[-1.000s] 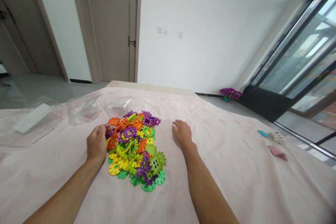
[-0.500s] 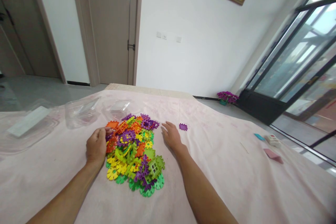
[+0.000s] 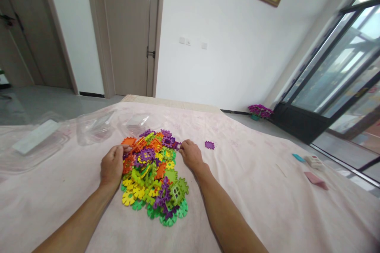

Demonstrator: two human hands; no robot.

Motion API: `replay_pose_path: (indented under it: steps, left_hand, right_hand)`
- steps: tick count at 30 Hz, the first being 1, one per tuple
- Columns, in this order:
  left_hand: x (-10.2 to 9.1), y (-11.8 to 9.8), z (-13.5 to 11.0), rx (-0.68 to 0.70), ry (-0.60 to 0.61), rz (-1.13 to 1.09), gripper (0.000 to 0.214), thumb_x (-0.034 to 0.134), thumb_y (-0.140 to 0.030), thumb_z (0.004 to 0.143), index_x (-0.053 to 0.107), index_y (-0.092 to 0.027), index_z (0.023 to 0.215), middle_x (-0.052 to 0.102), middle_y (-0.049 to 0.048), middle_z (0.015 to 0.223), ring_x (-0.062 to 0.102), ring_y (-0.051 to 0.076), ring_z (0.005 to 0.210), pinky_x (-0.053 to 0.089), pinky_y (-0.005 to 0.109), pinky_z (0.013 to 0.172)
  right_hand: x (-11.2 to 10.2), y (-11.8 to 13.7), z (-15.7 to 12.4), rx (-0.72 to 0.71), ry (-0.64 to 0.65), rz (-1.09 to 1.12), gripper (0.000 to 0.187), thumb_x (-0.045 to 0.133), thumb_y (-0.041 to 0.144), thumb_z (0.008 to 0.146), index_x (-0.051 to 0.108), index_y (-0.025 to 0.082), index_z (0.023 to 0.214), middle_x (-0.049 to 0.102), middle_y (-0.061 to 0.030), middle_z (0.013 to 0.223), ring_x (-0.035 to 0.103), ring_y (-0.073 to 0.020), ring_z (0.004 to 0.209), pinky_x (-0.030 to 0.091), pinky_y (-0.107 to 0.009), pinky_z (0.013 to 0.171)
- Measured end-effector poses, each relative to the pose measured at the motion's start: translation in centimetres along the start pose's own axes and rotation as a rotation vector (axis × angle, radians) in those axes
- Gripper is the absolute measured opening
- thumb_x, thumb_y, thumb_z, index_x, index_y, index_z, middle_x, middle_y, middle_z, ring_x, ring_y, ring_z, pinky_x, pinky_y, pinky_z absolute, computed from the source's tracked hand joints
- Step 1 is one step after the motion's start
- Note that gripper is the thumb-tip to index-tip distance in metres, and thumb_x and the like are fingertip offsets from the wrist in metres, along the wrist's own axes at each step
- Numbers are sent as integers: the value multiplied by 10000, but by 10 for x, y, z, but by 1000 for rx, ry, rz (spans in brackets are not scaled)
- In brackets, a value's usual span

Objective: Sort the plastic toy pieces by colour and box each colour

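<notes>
On pink cloth [image 3: 252, 189], table centre: heap of coloured interlocking pieces [image 3: 152, 174]. I note left hand [image 3: 112, 166] at heap's 9 o'clock edge, fingers curled against it — pinching or not, cannot tell. Right hand [image 3: 191, 154] at 2 o'clock, fingers slack, tips resting on purple edge piece [image 3: 177, 145]. Hands bracket heap, likely hemming it in. Lone purple piece [image 3: 209, 145] lies apart, 3 o'clock of right hand.

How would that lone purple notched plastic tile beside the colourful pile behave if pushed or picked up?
The lone purple notched plastic tile looks thin and moulded, so probably stiff and light. It lies flat on the pink cloth, so a push would likely slide it, not roll it. Being so flat, it may need lifting by an edge.
</notes>
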State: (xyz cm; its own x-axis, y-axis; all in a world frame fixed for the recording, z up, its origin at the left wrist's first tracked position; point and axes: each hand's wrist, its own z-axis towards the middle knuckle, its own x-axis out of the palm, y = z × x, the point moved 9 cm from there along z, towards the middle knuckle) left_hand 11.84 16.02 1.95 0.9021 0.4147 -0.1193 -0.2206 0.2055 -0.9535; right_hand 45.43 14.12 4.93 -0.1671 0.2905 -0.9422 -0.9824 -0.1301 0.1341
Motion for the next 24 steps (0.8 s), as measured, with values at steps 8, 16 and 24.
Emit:
replay_pose_path:
  steps: [8,16,24]
  left_hand:
    - [1,-5,-2,-44,35,-1,313,499,-444,871,707,-220,941,751,39,845,684,243,889,494,383,948]
    - [3,-3,-2,-52,58,34,357,481,-450,881,715,-204,991,762,47,888,689,242,935,491,378,965]
    - [2,-3,-2,-32,56,39,334,490,-438,887,716,-209,975,766,38,892,691,241,948,490,370,968]
  right_hand:
    - [-23,-52,-11,237,-155,-58,172,541,315,991,673,207,1007,657,-83,1101,583,-219,1003,371,-316,862]
    - [-35,-101,-30,504,-251,-95,202,544,288,969,714,219,1054,681,-86,1141,560,-247,1070,343,-344,894]
    - [-18,-99,-29,450,-182,-118,247,510,199,947,742,200,1031,693,-113,1169,558,-259,1143,328,-373,1001]
